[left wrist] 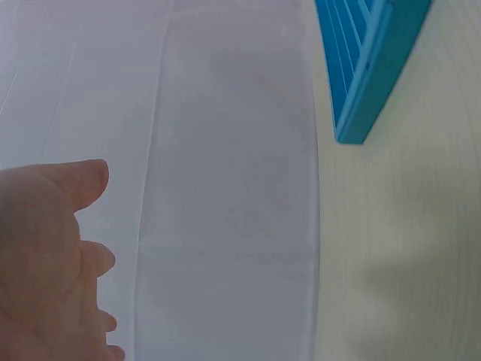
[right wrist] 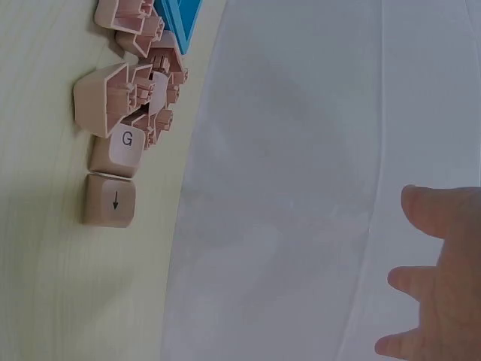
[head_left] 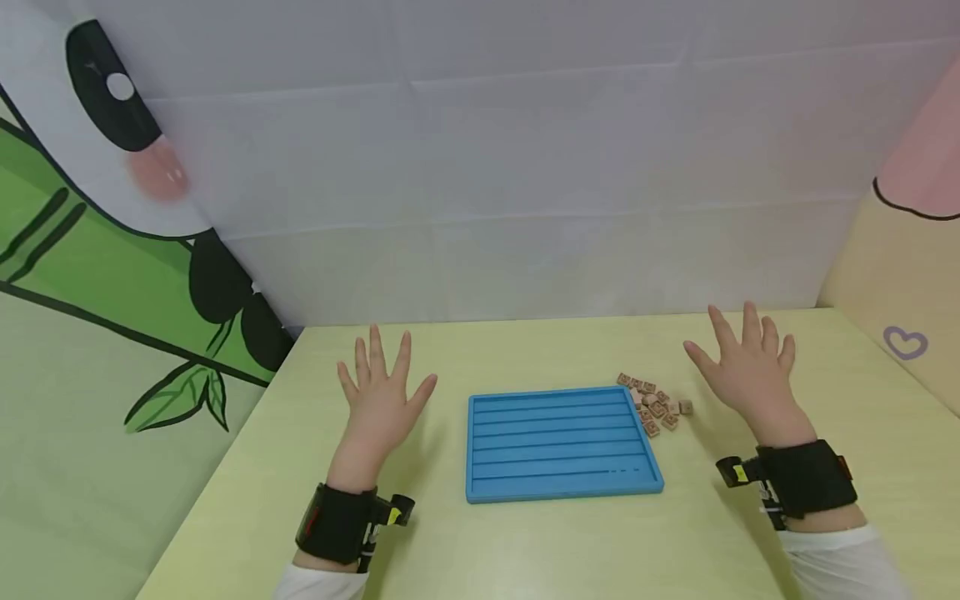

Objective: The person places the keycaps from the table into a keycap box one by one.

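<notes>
A blue ridged tray [head_left: 562, 446] lies on the table, between the two hands. Against its right edge is a loose pile of small pinkish-brown keycaps [head_left: 657, 407]; many are upside down with their hollow undersides showing. In the right wrist view one keycap [right wrist: 120, 150] bears the letter G and another keycap [right wrist: 111, 201] a down arrow. My left hand [head_left: 378, 408] is held above the table left of the tray, fingers spread, holding nothing. My right hand [head_left: 752, 379] is likewise raised with spread fingers, right of the keycaps and touching none of them.
The pale yellow table [head_left: 525, 550] ends at a white cloth backdrop [head_left: 525, 267] behind. A green printed cloth [head_left: 75, 483] hangs on the left, and a cream panel with a heart [head_left: 905, 342] stands at the right. Each wrist wears a black strap with a small camera.
</notes>
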Tool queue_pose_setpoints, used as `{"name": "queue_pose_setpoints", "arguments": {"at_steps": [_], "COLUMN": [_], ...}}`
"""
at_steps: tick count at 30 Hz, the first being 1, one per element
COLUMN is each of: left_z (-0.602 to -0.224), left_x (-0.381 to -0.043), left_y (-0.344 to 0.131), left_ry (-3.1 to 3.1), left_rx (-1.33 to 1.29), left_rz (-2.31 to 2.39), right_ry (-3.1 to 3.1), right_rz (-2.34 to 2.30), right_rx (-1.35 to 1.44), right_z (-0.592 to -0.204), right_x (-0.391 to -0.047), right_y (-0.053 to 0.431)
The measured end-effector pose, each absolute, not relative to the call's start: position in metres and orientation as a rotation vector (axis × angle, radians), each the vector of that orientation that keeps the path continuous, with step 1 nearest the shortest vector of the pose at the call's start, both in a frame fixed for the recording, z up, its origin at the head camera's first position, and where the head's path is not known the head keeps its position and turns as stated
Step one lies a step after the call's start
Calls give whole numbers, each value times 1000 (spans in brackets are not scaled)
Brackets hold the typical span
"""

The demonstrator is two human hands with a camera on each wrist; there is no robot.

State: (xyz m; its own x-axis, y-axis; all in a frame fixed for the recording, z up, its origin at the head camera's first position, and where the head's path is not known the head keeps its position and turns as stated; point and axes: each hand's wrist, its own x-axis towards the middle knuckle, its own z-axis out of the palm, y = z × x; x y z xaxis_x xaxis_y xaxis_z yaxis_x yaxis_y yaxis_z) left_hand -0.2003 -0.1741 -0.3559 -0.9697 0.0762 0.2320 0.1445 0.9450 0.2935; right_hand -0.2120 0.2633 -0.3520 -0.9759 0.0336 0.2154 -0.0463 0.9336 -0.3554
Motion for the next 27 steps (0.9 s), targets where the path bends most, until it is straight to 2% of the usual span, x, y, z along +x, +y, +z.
{"name": "queue_pose_setpoints", "arguments": {"at_steps": [5, 12, 20, 27], "left_z": [-355, -361, -382, -400], "left_x": [-208, -213, -223, -229], "left_y": [-172, -176, -174, -166], "left_ry": [-2886, -2661, -2464, -2407], "left_rx": [-167, -32, 125, 275], "left_rz": [-1107, -1882, -2143, -2143], "right_ry": [-2894, -3141, -3352, -3339], "right_rz": [707, 778, 1068, 1190], "right_rx": [91, 145, 92, 52], "right_z": [-342, -341, -369, -389], "right_x": [-221, -228, -230, -228], "right_y": [267, 276, 282, 278]}}
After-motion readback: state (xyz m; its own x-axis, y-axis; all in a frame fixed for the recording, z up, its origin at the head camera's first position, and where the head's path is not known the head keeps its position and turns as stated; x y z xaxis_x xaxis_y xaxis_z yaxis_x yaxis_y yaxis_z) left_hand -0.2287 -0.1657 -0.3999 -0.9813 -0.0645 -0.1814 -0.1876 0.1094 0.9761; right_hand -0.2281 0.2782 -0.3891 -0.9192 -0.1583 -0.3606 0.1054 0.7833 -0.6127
